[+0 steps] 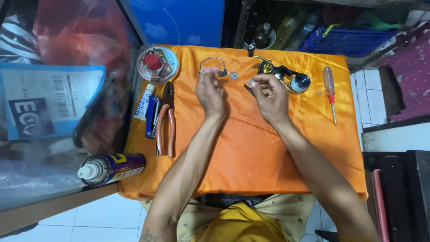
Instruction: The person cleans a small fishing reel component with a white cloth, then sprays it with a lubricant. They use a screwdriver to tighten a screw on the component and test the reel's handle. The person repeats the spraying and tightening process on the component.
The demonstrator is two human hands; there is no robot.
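Orange cloth (251,148) covers my table. I pinch the wire bail arm (212,62) in my left hand (209,92); my right hand (268,94) grips the fishing reel (286,77) beside a screwdriver (330,92).

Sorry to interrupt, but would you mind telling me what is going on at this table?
A person sits at a table covered with an orange cloth, working on a fishing reel. The left hand pinches a curved wire bail, while the right hand holds a small part beside the reel. Pliers, a screwdriver and a spray can lie close by.
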